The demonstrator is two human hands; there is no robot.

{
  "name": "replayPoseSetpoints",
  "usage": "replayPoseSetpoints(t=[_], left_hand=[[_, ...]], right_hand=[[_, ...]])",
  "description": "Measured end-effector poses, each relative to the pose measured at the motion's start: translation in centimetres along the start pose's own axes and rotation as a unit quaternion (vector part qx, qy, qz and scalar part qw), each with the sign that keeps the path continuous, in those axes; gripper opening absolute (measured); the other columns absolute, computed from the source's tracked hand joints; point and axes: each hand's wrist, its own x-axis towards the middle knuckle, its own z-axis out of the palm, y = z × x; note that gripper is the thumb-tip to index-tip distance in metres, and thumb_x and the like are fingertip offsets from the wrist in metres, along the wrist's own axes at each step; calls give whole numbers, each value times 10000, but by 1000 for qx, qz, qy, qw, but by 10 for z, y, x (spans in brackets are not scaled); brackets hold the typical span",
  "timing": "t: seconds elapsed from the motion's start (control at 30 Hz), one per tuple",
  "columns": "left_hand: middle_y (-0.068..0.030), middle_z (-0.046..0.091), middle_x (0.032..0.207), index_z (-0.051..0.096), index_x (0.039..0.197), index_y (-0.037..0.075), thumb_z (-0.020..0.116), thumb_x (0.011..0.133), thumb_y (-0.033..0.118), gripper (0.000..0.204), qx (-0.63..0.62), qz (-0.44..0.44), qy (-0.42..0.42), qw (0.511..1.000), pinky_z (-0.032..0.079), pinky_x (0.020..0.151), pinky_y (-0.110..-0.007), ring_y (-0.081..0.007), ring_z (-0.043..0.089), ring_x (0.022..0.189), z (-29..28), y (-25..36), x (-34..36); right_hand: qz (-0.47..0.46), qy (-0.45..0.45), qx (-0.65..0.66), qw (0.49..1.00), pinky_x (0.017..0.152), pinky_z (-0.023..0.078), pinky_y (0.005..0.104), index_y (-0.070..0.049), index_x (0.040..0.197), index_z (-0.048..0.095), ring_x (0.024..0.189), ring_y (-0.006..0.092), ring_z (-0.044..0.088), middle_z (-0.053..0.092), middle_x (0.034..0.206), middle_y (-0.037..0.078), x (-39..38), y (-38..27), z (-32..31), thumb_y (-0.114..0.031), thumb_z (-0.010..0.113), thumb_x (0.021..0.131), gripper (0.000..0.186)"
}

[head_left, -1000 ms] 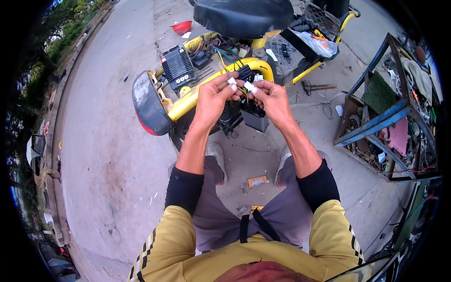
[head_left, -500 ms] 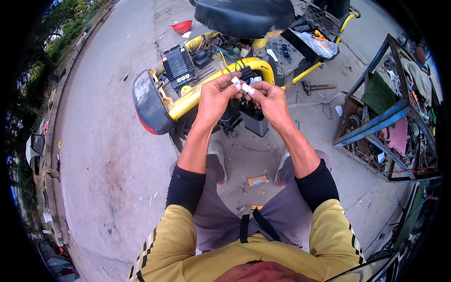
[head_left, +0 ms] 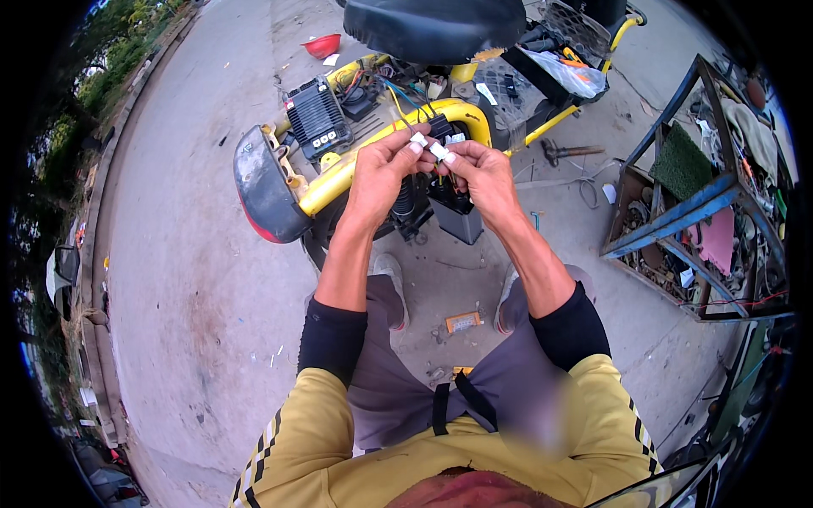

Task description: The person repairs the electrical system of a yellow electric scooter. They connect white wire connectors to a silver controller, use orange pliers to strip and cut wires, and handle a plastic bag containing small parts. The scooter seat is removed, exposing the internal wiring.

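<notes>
My left hand (head_left: 382,173) pinches a white plastic connector (head_left: 417,139) on wires, and my right hand (head_left: 483,178) grips another white connector (head_left: 439,151) just beside it, lower right. The two connectors are very close; whether they touch I cannot tell. Both hands are over the curved yellow tube (head_left: 464,114) of a small vehicle's frame. Behind my fingers are more wires and a small black module (head_left: 439,125); below hangs a black box (head_left: 457,223). A finned black controller (head_left: 312,116) with coloured wires lies left on the frame, near a black rear piece with a red strip (head_left: 268,190).
A black seat (head_left: 432,25) tops the view, near a red bowl (head_left: 320,46) and a tray with a bag (head_left: 580,80). A hammer (head_left: 576,151) and an orange packet (head_left: 464,322) lie on the concrete (head_left: 186,279). A metal cart of scrap (head_left: 669,241) stands right.
Both hands and the connectors have shifted slightly left and up in the view, along with the whole scene. The grip on each connector looks much the same.
</notes>
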Motion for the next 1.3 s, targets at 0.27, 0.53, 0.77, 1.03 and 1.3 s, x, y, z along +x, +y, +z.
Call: replayPoseSetpoints(t=[0.27, 0.53, 0.77, 1.03, 1.3], left_hand=[[-106, 729, 1049, 581, 1388, -94, 657, 980, 25, 431, 28, 12, 17, 999, 571, 831, -275, -137, 695, 879, 7, 10, -4], [-118, 742, 1046, 580, 1387, -69, 681, 946, -31, 454, 48, 19, 21, 998, 573, 801, -267, -140, 704, 879, 4, 2, -1], [-131, 744, 1021, 548, 1379, -91, 662, 952, -52, 444, 46, 21, 29, 998, 574, 781, -262, -150, 712, 870, 9, 1, 1], [-129, 734, 1028, 532, 1383, -78, 681, 941, -41, 468, 90, 26, 25, 995, 559, 767, -253, -132, 683, 854, 12, -2, 4], [-109, 733, 1055, 463, 1434, -75, 685, 941, -8, 544, 135, 33, 9, 990, 525, 751, -230, -105, 676, 886, 11, -6, -3]], right_hand=[[-11, 4, -8, 1000, 547, 380, 208, 19, 1099, 727, 633, 26, 537, 744, 837, 35, -1, 0, 1, -107, 702, 961, 188], [-18, -10, -28, 999, 618, 462, 215, 15, 1108, 690, 713, 51, 618, 763, 869, 69, -4, -7, 1, -72, 707, 957, 175], [-21, -10, -18, 1000, 648, 484, 234, 24, 1106, 684, 758, 68, 635, 760, 894, 81, -5, -8, 1, -49, 688, 966, 158], [-64, 23, -77, 995, 696, 542, 289, 48, 1072, 691, 805, 126, 707, 762, 892, 112, -2, 2, -4, -49, 695, 931, 171], [-141, 69, -214, 964, 793, 551, 452, 11, 1043, 685, 901, 355, 730, 742, 914, 182, -7, 11, 1, -61, 669, 912, 151]])
